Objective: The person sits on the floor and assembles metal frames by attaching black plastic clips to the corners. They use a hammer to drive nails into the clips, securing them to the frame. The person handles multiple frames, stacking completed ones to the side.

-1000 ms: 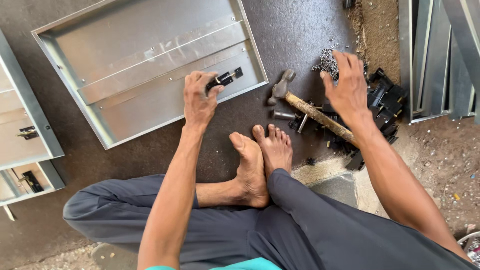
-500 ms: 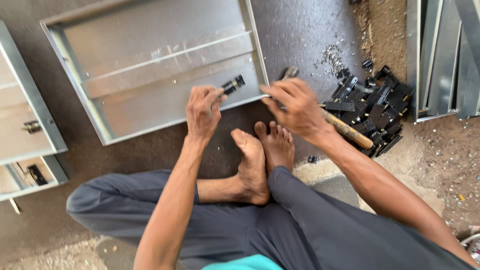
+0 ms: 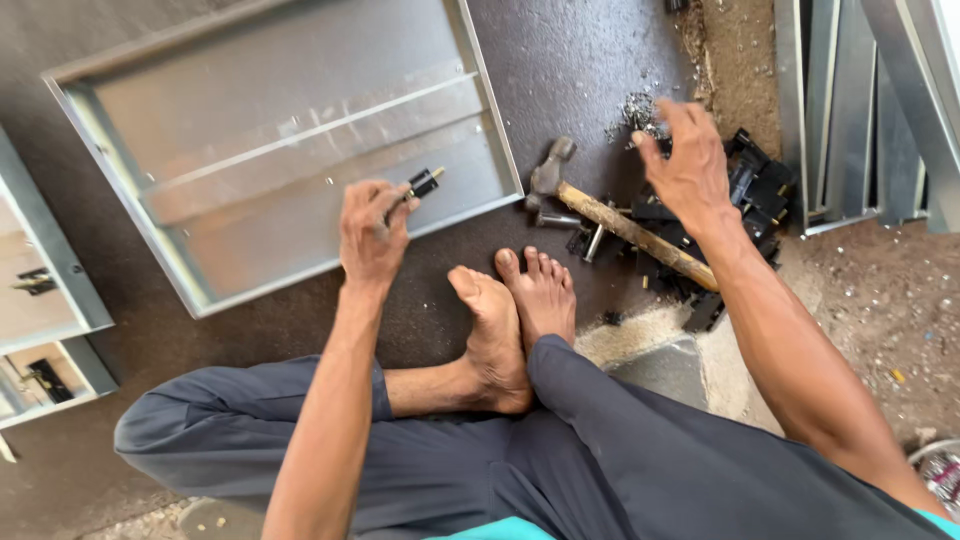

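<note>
My left hand [image 3: 372, 232] grips a small black part with a brass tip [image 3: 423, 184], held over the near edge of a shallow grey sheet-metal tray [image 3: 215, 140] on the ground. My right hand [image 3: 688, 165] hovers with spread fingers over a pile of black metal parts [image 3: 762, 188] and a scatter of small screws [image 3: 636, 112]. Nothing shows in its fingers. A hammer with a wooden handle [image 3: 628, 228] lies between the tray and the pile, just ahead of my bare feet [image 3: 515, 305].
More grey metal trays with black fittings lie at the left edge [image 3: 45, 290]. Metal frames [image 3: 860, 110] lean at the top right beside bare dirt. A pale stone block [image 3: 665, 365] sits under my right leg.
My right hand moved from beside my left hand at the tray back out to the right, over the black parts and screws. My left hand stayed on the black part.
</note>
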